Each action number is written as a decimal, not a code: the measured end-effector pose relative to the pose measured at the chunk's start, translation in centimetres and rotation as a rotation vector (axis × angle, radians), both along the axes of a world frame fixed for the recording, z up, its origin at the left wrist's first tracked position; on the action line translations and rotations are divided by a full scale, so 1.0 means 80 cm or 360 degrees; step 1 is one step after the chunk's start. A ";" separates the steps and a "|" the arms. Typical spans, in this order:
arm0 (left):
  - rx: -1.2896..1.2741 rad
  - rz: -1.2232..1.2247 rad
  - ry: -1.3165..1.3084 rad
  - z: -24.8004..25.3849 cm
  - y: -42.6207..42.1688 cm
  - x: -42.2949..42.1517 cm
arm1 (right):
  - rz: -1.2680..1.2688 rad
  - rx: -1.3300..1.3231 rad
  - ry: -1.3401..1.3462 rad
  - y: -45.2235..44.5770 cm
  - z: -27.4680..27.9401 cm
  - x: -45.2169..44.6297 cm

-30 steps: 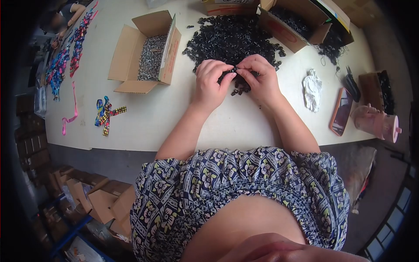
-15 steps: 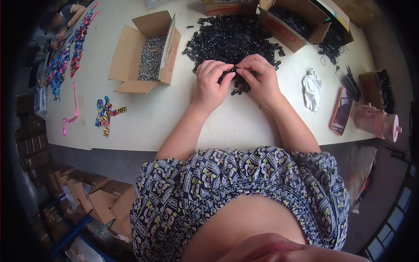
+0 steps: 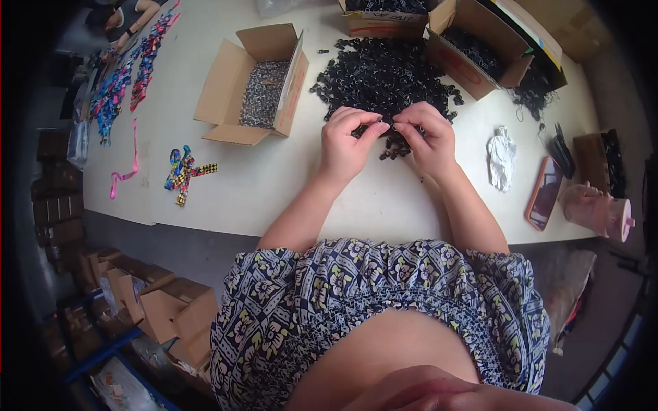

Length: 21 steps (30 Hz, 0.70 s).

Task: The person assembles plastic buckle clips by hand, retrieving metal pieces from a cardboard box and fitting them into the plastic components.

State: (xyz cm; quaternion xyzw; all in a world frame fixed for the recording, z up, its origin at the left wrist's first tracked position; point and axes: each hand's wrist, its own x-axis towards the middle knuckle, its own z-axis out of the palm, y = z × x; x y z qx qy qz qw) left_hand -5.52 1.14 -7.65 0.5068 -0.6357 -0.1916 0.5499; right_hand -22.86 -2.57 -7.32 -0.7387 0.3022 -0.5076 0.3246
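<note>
Over the near edge of a big pile of small black clips [image 3: 384, 72], both hands are pinched, fingertips a small gap apart. My left hand [image 3: 346, 145] has its thumb pressed to the forefinger, with a tiny dark bit showing at the tips. My right hand [image 3: 430, 140] pinches in the same way, and whatever sits between its fingertips is too small to make out. Just below the fingertips lie several loose black pieces [image 3: 395, 147], apart from the main pile. To the left, an open cardboard box [image 3: 293, 92] holds many small metal-coloured parts [image 3: 264, 92].
More open boxes [image 3: 466, 65] of black parts stand behind. At right lie a crumpled white wrapper [image 3: 502, 159], a phone [image 3: 545, 193], black snips [image 3: 562, 154] and a pink cup [image 3: 596, 211]. Patterned ribbons [image 3: 185, 175] and a pink strap [image 3: 130, 164] lie left. Another person [image 3: 133, 20] works far left.
My fingertips, close together before, have drawn slightly apart. The whole view has shifted, so the table things appear further right. Objects on the table look otherwise unmoved.
</note>
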 end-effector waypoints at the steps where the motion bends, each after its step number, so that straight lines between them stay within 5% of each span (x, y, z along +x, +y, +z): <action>1: 0.0023 0.0015 0.0067 0.004 0.001 0.000 | -0.0014 -0.0026 -0.0028 0.000 0.001 -0.001; 6: -0.0468 0.0285 -0.0225 0.065 0.007 0.037 | -0.0101 0.0173 -0.0210 -0.001 -0.005 0.001; 8: -0.0502 0.0688 -0.0473 0.086 0.010 0.064 | -0.0124 0.0270 -0.0252 0.003 -0.005 0.000; 10: -0.0175 0.0874 -0.0233 0.095 0.006 0.099 | -0.0117 0.0275 -0.0257 0.004 -0.004 0.003; 13: 0.0045 0.1147 -0.0885 0.086 0.007 0.136 | -0.0118 0.0105 -0.0215 0.004 0.002 0.006; 18: -0.0285 0.0801 -0.0527 0.073 0.017 0.082 | -0.0330 0.0099 -0.0240 -0.004 0.008 -0.006; 21: -0.0274 0.0433 -0.0704 0.063 0.022 0.059 | -0.0614 -0.0032 -0.0212 -0.018 0.031 -0.021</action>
